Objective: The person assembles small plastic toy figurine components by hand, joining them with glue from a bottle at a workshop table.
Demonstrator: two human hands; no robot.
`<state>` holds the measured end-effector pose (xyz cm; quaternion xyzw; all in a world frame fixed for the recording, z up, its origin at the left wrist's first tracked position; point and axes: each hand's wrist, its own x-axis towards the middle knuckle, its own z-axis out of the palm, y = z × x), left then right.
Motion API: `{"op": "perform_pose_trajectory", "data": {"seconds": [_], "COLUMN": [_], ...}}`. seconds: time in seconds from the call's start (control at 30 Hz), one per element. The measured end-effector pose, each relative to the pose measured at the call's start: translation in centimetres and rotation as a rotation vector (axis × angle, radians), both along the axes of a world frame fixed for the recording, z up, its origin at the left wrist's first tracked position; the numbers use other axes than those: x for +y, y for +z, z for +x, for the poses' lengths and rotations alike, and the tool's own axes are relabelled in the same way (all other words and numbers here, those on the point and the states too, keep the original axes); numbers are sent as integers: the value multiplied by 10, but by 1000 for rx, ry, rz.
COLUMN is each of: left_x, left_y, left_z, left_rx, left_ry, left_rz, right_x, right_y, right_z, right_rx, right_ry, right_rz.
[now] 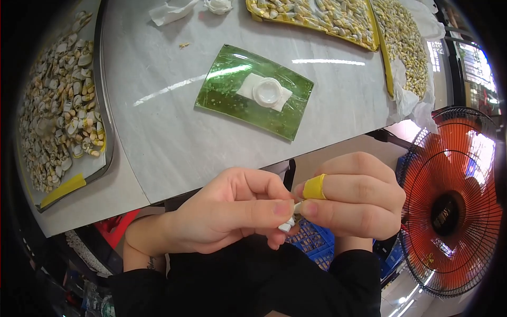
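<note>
My left hand point(232, 211) is closed in front of my body, just off the table's near edge, with thumb and fingers pinched on a small white piece point(287, 226) that pokes out under the thumb. My right hand point(359, 201) meets it there, its fingertips pinched on a small pale piece point(297, 208). Whether the two pieces are joined is hidden by the fingers. Yellow tape point(314, 187) wraps one right finger. Beyond the hands, a green glass plate point(227, 95) on the table bears a folded white pad and a small round white dish point(268, 92).
A tray of small pale, shell-like pieces point(58, 116) stands at the left. Yellow-edged trays point(322, 21) of similar pieces lie at the far right. Crumpled tissue point(173, 11) is at the back of the grey table point(158, 142). An orange fan point(449, 206) stands close on the right.
</note>
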<state>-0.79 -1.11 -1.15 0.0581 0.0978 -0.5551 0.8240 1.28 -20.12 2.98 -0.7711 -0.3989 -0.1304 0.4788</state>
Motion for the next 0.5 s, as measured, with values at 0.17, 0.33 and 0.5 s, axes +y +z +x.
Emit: {"op": "perform_pose_trajectory", "data": {"seconds": [0.17,0.33,0.5], "left_x": [0,0,0], "left_y": [1,1,-2], "left_z": [-1,-2,-5], "left_rx": [-2,40,61], "left_ry": [-4,-19,-17], "left_rz": [-2,-14,-26], "right_x": [2,0,3], "right_y": [1,2,-1], "right_z": [-3,-3,-7], "right_rx": [28,64,78], "right_ry": [-27,-9,-47], "right_rz": [-25,-40,-31]}}
